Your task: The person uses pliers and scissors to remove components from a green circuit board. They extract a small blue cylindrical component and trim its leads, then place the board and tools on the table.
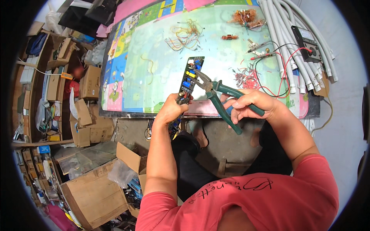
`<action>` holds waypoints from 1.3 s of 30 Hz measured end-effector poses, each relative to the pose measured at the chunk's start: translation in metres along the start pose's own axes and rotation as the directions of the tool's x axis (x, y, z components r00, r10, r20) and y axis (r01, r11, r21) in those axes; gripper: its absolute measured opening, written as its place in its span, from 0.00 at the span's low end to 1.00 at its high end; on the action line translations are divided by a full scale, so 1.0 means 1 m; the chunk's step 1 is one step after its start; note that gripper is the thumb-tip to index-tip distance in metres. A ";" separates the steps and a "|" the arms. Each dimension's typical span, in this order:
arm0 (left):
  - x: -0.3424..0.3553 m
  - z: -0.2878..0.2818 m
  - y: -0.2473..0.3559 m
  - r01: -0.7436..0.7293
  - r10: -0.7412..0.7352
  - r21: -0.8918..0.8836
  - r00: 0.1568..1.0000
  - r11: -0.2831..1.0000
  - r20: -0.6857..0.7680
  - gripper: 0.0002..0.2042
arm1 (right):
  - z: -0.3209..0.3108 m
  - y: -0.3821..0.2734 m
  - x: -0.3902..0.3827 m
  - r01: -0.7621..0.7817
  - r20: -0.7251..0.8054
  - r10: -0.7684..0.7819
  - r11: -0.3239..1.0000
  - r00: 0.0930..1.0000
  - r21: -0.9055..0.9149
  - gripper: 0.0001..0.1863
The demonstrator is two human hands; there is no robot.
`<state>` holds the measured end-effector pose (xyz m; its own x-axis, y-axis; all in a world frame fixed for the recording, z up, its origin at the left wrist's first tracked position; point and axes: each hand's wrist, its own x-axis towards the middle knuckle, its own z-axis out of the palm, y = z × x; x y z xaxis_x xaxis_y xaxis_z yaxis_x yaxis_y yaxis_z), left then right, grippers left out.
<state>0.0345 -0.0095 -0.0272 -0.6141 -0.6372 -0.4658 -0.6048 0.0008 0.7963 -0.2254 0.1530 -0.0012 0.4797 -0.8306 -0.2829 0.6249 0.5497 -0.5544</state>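
Observation:
My left hand (173, 108) grips the lower end of a long black circuit board (189, 79) carrying blue and yellow components, held upright over the near edge of the table. My right hand (248, 106) holds green-handled pliers (223, 100); their handles are spread, and their metal head rests at or very near the board's components. Whether the jaws touch a part I cannot tell. Beyond the board lie a tangle of thin wires (185, 36), a copper-wire bundle (246, 19) and a small copper coil (229, 37).
The mat-covered table (135, 92) has red wire scraps (246, 79) and a multimeter (306, 44) with leads among white pipes (281, 46) on the right. Wooden shelves (50, 88) and cardboard boxes (92, 192) crowd the left side. My legs (266, 154) are under the table edge.

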 end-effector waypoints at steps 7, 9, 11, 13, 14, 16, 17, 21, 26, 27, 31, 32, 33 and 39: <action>-0.004 -0.003 -0.003 -0.057 0.058 0.033 0.998 0.998 -0.028 0.15 | -0.007 0.009 0.008 -0.031 0.028 0.029 0.996 0.999 0.080 0.25; -0.003 -0.003 -0.004 -0.051 0.052 0.048 0.998 0.998 -0.028 0.15 | -0.012 0.014 0.013 -0.032 0.037 0.029 0.997 0.999 0.066 0.27; -0.004 -0.004 -0.004 -0.059 0.060 0.031 0.998 0.998 -0.025 0.15 | -0.011 0.017 0.014 -0.014 0.020 0.012 0.998 1.000 0.068 0.28; -0.004 -0.004 -0.005 -0.059 0.060 0.028 0.998 0.998 -0.027 0.15 | -0.004 0.020 0.013 0.024 -0.023 -0.022 0.996 0.999 0.084 0.28; -0.004 -0.003 -0.005 -0.056 0.057 0.034 0.998 0.998 -0.029 0.15 | -0.006 0.020 0.012 0.001 0.015 -0.003 0.994 1.000 0.114 0.29; -0.006 -0.002 -0.003 -0.054 0.055 0.042 0.998 0.998 -0.026 0.15 | -0.010 0.024 0.013 -0.022 0.064 0.012 0.987 0.998 0.162 0.29; -0.007 -0.002 -0.002 -0.056 0.057 0.043 0.998 0.998 -0.019 0.15 | -0.011 0.026 0.014 -0.034 0.086 0.018 0.982 0.996 0.185 0.29; -0.013 0.001 0.008 -0.040 0.041 0.036 0.999 0.999 -0.020 0.14 | -0.006 0.024 0.013 -0.086 0.199 0.069 0.993 0.978 0.077 0.29; -0.009 0.001 0.005 -0.028 0.028 0.021 1.000 0.999 -0.003 0.14 | 0.012 0.044 0.017 -0.049 0.147 0.029 0.989 0.989 0.137 0.29; -0.009 0.001 0.005 -0.028 0.028 0.022 1.000 0.999 0.000 0.14 | 0.017 0.049 0.018 -0.041 0.132 0.022 0.989 0.991 0.144 0.30; -0.008 0.001 0.009 0.000 -0.001 0.017 1.000 1.000 0.015 0.14 | 0.030 0.052 0.020 0.008 0.049 -0.009 1.000 0.999 0.031 0.28; -0.009 0.000 0.012 0.007 -0.007 0.029 1.000 1.000 0.014 0.14 | 0.031 0.051 0.022 0.015 0.033 -0.015 1.000 0.999 -0.001 0.27; -0.010 -0.001 0.014 0.014 -0.014 0.041 1.000 0.999 0.013 0.14 | 0.032 0.051 0.023 0.022 0.030 -0.022 1.000 0.999 -0.012 0.27; -0.015 0.005 0.034 0.044 -0.044 0.004 0.999 0.999 0.007 0.14 | 0.026 0.059 0.043 0.099 0.036 -0.096 0.991 0.995 -0.095 0.23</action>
<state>0.0205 0.0036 0.0051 -0.5902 -0.6314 -0.5030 -0.6336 -0.0239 0.7733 -0.1523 0.1522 -0.0259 0.4394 -0.8757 -0.2004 0.6075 0.4540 -0.6517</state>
